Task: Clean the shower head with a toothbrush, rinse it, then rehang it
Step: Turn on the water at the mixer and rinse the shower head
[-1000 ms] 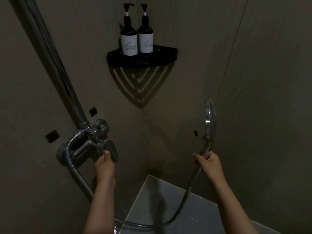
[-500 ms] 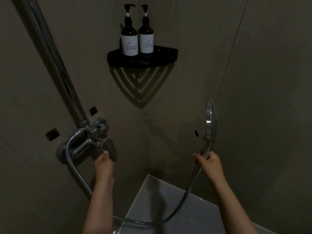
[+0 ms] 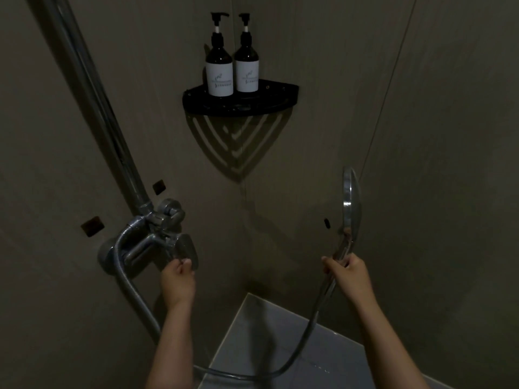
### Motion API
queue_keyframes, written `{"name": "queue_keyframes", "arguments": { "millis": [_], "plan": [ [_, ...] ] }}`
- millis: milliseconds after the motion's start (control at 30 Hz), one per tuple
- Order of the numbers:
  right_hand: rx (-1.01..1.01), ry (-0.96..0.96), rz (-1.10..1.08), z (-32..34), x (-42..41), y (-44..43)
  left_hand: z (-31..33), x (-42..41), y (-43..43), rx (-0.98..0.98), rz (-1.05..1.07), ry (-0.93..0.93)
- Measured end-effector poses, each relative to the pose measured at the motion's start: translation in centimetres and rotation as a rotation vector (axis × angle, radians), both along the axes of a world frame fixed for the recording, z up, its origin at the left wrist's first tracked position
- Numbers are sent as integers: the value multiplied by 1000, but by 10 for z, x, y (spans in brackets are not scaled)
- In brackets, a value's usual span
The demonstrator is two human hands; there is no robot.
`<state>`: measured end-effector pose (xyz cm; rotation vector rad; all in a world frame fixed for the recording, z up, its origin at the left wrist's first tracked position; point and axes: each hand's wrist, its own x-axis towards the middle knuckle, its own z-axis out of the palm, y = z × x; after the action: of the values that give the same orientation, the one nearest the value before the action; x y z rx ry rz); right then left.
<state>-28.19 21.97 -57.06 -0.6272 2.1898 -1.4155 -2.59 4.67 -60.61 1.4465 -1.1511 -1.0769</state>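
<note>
Nearest, the right hand [image 3: 346,275] is clamped on the handle of the shower head [image 3: 351,203], held upright and edge-on, off its mount. Left hand [image 3: 177,279] fingers pinch the tap lever [image 3: 186,249], apparently to run rinse water. Behind, two bottles [image 3: 231,71] stand on the corner shelf [image 3: 241,103].

The room is very dark. The words on the two bottles [image 3: 232,77] are too small to read. The shower head [image 3: 351,203] is seen from its side, so its spray face is hidden. The long pipe [image 3: 92,102] runs off the top edge. The hose [image 3: 303,343] dips behind the left arm.
</note>
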Motion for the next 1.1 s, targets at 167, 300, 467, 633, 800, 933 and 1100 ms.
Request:
{"name": "queue_keyframes", "arguments": {
  "millis": [167, 300, 467, 633, 800, 933, 1100],
  "plan": [
    [-22, -1, -21, -3, 5, -2, 7, 3, 6, -73, -12, -252],
    [-32, -26, -3, -5, 13, -4, 16, 21, 0, 28, -101, -217],
    [-40, -40, 39, -4, 30, -14, 58, 47, 3, 135, -124, 155],
    [-55, -32, 94, 2, 48, -21, 96, 51, -2, 210, -180, 603],
    [-74, -45, 104, 8, 56, -24, 112, 48, -24, 453, -283, 1152],
    [-68, -76, 122, 12, 57, -23, 107, 41, -30, 496, -311, 1353],
    [-64, -80, 139, 14, 56, -19, 102, 33, -32, 426, -272, 1394]
  ]
}}
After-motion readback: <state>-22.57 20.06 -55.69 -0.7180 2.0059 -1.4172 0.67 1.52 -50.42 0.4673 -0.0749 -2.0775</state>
